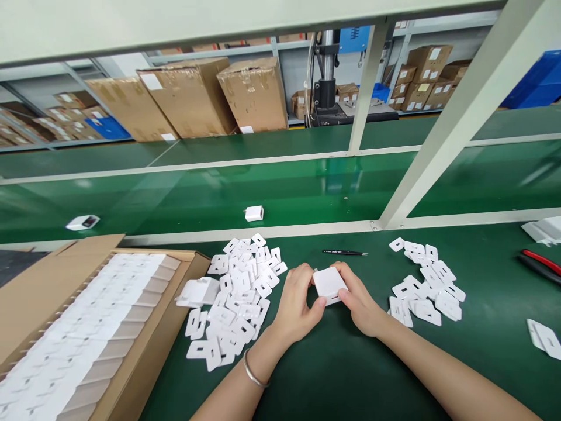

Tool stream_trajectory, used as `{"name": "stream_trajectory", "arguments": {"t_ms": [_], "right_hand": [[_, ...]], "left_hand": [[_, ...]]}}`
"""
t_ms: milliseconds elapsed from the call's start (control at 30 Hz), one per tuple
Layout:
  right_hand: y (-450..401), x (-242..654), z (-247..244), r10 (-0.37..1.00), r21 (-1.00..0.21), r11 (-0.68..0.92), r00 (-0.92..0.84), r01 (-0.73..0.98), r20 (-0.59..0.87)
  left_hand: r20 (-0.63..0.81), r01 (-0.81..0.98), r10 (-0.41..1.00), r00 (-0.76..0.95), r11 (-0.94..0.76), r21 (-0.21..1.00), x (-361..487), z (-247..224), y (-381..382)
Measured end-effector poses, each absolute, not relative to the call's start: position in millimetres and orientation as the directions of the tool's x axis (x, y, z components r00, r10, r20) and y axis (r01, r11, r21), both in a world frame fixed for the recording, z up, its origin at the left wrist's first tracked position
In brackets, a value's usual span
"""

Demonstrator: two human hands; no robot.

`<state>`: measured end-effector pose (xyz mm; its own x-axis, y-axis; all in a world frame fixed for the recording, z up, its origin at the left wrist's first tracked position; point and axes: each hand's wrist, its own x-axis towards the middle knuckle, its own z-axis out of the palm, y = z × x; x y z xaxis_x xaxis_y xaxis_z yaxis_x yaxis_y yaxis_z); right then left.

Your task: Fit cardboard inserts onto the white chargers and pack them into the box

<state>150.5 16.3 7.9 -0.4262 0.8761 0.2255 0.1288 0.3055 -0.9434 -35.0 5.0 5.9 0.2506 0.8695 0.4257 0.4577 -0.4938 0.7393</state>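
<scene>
L hand (298, 304) & R hand (358, 299) grip a squarish white plastic block (328, 283) (w/ slot in near edge) over the dark-green desk (342, 374). From it: heap of flat white slotted plates (239, 282) at 9 o'clock, smaller heap (432, 277) at 3, slim black tweezers (344, 252) approx. 1.

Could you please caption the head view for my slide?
Left hand and right hand hold a white charger between two piles of plates.

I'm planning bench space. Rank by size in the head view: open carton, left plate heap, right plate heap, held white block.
1. Open carton, partly cropped
2. Left plate heap
3. Right plate heap
4. Held white block
</scene>
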Motion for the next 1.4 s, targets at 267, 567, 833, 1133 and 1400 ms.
{"name": "stream_trajectory", "arguments": {"t_ms": [267, 567, 833, 1133, 1400], "right_hand": [[6, 144, 3, 0.934, -0.913, 0.229, -0.34, 0.338, 0.109], [13, 144, 7, 0.944, -0.933, 0.156, -0.327, 0.324, 0.045], [16, 143, -1, 0.949, -0.977, 0.113, -0.311, 0.183, 0.052], [22, 150, 1, 0.925, -0.954, 0.176, -0.372, 0.242, 0.076], [21, 148, 1, 0.916, -0.954, 0.152, -0.399, 0.258, 0.038]], "left_hand": [[0.376, 0.508, 0.901, 0.216, -0.433, 0.745, -27, -2, 6], [-0.005, -0.023, 0.977, 0.214, 0.01, 1.0, -23, -6, 7], [0.021, -0.259, 0.978, 0.205, 0.034, 0.965, -22, -13, 17], [0.02, -0.312, 0.984, 0.177, 0.037, 0.95, -13, -8, 14], [0.017, -0.276, 0.991, 0.134, 0.021, 0.961, -13, -16, 20]]}}
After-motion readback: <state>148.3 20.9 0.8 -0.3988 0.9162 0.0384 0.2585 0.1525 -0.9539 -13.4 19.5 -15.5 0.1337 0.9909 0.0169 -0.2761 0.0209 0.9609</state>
